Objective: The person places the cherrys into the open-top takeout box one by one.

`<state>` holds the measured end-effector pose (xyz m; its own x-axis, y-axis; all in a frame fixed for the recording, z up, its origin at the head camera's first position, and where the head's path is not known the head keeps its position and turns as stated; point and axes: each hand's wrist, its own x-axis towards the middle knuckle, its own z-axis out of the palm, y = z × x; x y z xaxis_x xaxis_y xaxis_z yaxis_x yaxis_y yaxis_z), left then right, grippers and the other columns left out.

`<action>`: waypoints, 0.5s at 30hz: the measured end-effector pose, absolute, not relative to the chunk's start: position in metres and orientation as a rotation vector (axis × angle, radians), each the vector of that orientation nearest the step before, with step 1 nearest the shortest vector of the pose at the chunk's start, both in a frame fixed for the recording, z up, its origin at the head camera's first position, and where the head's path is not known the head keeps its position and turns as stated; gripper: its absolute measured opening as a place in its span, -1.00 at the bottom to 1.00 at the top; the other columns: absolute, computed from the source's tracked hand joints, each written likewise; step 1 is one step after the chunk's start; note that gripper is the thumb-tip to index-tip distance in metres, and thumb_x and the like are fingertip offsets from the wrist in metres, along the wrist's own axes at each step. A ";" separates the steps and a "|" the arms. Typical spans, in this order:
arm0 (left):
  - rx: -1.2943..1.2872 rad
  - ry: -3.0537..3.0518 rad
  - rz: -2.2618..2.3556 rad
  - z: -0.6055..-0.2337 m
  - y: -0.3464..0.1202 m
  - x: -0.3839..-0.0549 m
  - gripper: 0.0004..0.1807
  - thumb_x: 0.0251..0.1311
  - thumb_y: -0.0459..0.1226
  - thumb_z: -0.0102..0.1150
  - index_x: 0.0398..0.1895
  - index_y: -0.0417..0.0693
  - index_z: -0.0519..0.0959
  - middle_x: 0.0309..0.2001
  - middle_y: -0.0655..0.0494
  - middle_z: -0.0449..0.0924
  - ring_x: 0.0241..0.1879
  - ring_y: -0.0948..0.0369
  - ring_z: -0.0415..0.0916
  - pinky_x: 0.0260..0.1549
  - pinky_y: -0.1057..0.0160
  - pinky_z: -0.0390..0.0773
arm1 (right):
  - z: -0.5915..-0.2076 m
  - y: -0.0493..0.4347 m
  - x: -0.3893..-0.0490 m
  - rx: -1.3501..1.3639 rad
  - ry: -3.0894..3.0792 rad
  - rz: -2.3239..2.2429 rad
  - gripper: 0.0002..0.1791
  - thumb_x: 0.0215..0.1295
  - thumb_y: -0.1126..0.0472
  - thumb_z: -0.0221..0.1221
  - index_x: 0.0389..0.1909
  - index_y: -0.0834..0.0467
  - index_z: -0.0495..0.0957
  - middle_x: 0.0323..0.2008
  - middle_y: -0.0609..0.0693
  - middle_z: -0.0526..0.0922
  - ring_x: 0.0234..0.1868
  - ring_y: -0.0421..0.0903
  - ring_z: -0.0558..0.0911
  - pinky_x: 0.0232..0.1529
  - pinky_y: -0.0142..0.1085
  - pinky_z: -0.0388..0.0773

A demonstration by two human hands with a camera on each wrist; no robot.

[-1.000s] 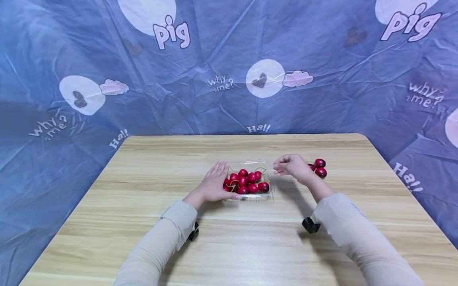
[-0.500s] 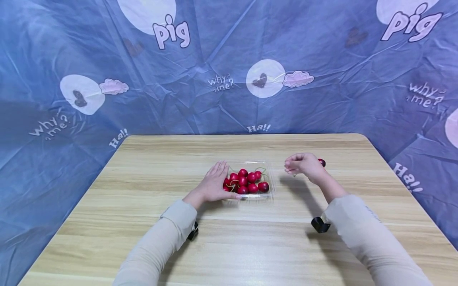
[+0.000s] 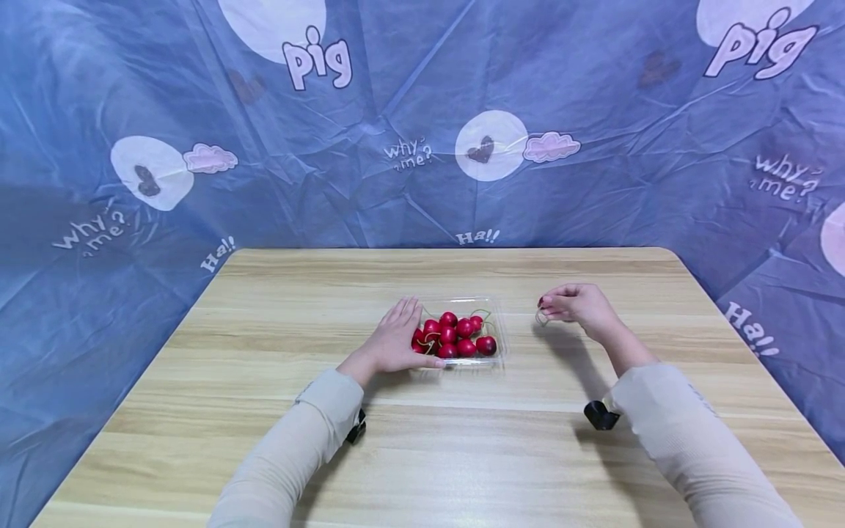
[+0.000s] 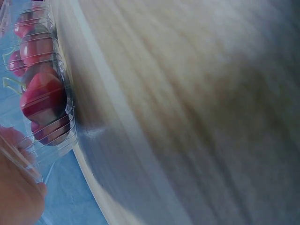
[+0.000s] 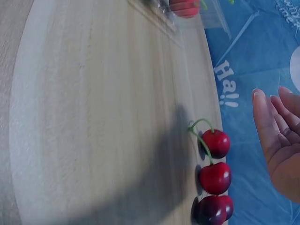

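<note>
My left hand (image 3: 396, 341) holds the left end of a clear plastic box (image 3: 498, 345), thumb along its near side and fingers on the far side. Red cherries (image 3: 466, 347) with green stems lie in the box; a few are hidden by this hand. In the left wrist view cherries (image 4: 44, 98) show through the ribbed wall. To the right of the box my right hand (image 3: 581, 306) hovers with loosely bent fingers. Its wrist view shows nothing between the fingers (image 5: 265, 119), and several loose cherries (image 5: 215, 178) in a row on the table, two with stems meeting.
The wooden table (image 3: 449, 455) ends at a blue patterned cloth (image 3: 370, 191) hanging behind it. In the right wrist view a corner of the box (image 5: 213, 18) shows at the top. A black wrist camera (image 3: 601, 416) hangs under the right sleeve.
My right hand has moved away from the box to the right and now covers most of the loose cherries in the head view. The left hand and the box have stayed in place.
</note>
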<state>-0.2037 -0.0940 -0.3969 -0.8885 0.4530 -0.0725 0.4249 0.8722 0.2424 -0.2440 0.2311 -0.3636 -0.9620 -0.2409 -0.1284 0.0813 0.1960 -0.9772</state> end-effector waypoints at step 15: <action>0.688 2.904 0.347 -0.392 -0.093 -0.201 0.26 -0.30 0.48 -0.22 0.30 -0.26 -0.21 0.32 -0.07 -0.41 0.28 0.03 -0.43 0.19 0.17 -0.36 | -0.380 0.247 -0.235 0.045 2.082 -1.968 -0.60 0.19 0.44 -0.05 -0.04 0.66 0.15 -0.51 0.01 0.61 -0.46 -0.17 0.60 -0.31 -0.36 0.53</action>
